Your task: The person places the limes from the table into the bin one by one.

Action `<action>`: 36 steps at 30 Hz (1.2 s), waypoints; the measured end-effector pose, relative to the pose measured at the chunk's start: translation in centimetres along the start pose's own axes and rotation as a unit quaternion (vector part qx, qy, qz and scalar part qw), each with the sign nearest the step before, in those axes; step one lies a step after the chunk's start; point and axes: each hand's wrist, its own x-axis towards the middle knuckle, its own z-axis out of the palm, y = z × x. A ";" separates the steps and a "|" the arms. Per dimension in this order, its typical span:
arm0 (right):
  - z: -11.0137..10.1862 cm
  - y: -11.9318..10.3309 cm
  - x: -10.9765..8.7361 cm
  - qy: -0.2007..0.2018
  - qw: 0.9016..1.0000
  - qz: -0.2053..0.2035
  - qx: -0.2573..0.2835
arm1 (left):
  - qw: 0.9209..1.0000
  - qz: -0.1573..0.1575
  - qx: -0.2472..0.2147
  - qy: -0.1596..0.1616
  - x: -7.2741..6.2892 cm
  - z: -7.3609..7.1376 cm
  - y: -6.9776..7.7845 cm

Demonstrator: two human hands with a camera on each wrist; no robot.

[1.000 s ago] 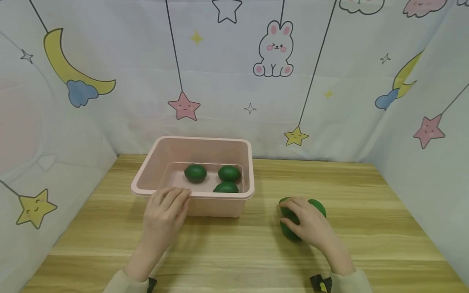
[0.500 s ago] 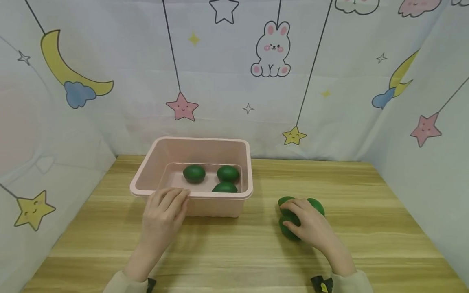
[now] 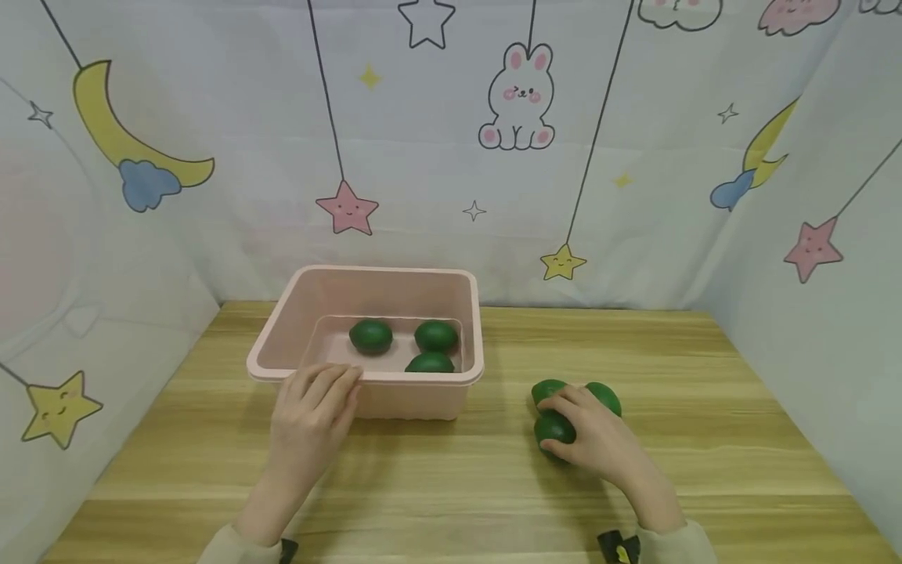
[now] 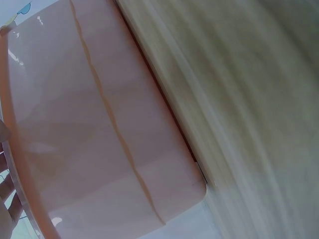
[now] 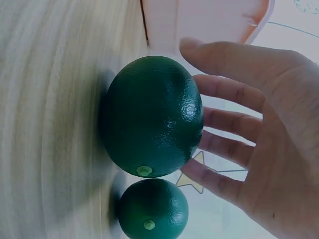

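My left hand holds the near rim of a pink plastic box, its fingers over the edge; the left wrist view shows those fingers at the far left beside the box wall. Inside the box lie three dark green limes, one lime apart on the left. To the right, my right hand is spread over a cluster of limes on the table. Its thumb and fingers lie around the front lime, which looks large in the right wrist view, fingers nearly straight. Two more limes sit behind.
A wood-grain table carries everything. Behind and on both sides hangs a white cloth printed with stars, moons and a rabbit. The box stands near the back edge, left of the lime cluster.
The right hand's thumb has shifted slightly down and left, showing more of the front lime. The left hand stays on the box rim; the whole view drifts slightly.
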 end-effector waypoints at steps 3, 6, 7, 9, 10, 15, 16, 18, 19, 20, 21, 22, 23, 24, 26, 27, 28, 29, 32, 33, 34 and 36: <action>-0.1 -0.2 -0.1 -0.019 1.000 0.012 0.008 | 1.000 -0.001 0.003 0.000 -0.1 0.0 0.0; -0.1 -0.3 -0.1 -0.031 0.999 0.018 0.012 | 1.000 -0.001 0.003 0.002 -0.2 0.0 0.0; -0.1 -0.4 -0.1 -0.035 0.999 0.020 0.013 | 1.000 -0.001 0.003 0.003 -0.2 0.0 0.0; 0.0 -0.4 -0.1 -0.043 0.999 0.024 0.016 | 1.000 0.000 0.002 0.004 -0.2 0.0 0.0; 0.0 -0.5 -0.1 -0.046 0.998 0.025 0.017 | 1.000 0.001 0.001 0.005 -0.2 0.1 0.0; 0.1 -0.5 -0.1 -0.059 0.998 0.032 0.018 | 1.000 0.003 0.000 0.009 -0.2 0.1 -0.1; 0.1 -0.4 -0.1 -0.062 0.997 0.034 0.018 | 1.000 0.003 0.000 0.009 -0.2 0.1 0.0; 0.1 -0.4 -0.2 -0.067 0.997 0.038 0.019 | 1.000 0.003 0.001 0.007 -0.2 0.1 0.0; 0.1 -0.4 -0.2 -0.070 0.997 0.039 0.020 | 1.000 0.003 0.000 0.006 -0.2 0.1 0.0; 0.1 -0.4 -0.2 -0.072 0.996 0.041 0.021 | 1.000 0.003 0.000 0.005 -0.2 0.1 0.0; 0.1 -0.5 -0.2 -0.075 0.996 0.043 0.022 | 1.000 0.003 0.000 0.004 -0.2 0.1 0.0; 0.1 -0.5 -0.3 -0.077 0.996 0.045 0.024 | 1.000 0.003 0.000 0.004 -0.2 0.1 0.0; 0.1 -0.5 -0.3 -0.080 0.995 0.049 0.025 | 1.000 0.003 0.001 0.003 -0.2 0.1 0.0; 0.1 -0.6 -0.3 -0.081 0.995 0.050 0.026 | 1.000 0.002 0.001 0.003 -0.2 0.1 0.1; 0.1 -0.6 -0.4 -0.083 0.995 0.053 0.025 | 1.000 0.002 0.002 0.002 -0.1 0.1 0.1; 0.1 -0.7 -0.4 -0.084 0.995 0.055 0.024 | 1.000 0.001 0.003 0.002 -0.1 0.1 0.1; 0.1 -0.7 -0.4 -0.084 0.995 0.056 0.024 | 1.000 0.001 0.003 0.002 -0.1 0.1 0.1; 0.0 -0.7 -0.4 -0.084 0.995 0.055 0.022 | 1.000 0.000 0.003 0.002 -0.1 0.1 0.1; -0.1 -0.8 -0.4 -0.087 0.994 0.057 0.020 | 1.000 -0.001 0.003 0.002 -0.1 0.1 0.1; -0.1 -0.9 -0.4 -0.088 0.994 0.057 0.020 | 1.000 -0.002 0.002 0.002 -0.1 0.1 0.1; -0.2 -0.9 -0.4 -0.089 0.994 0.057 0.020 | 1.000 -0.002 0.002 0.002 -0.1 0.1 0.1; -0.2 -1.0 -0.4 -0.092 0.994 0.057 0.020 | 1.000 -0.003 0.001 0.001 -0.1 0.1 0.1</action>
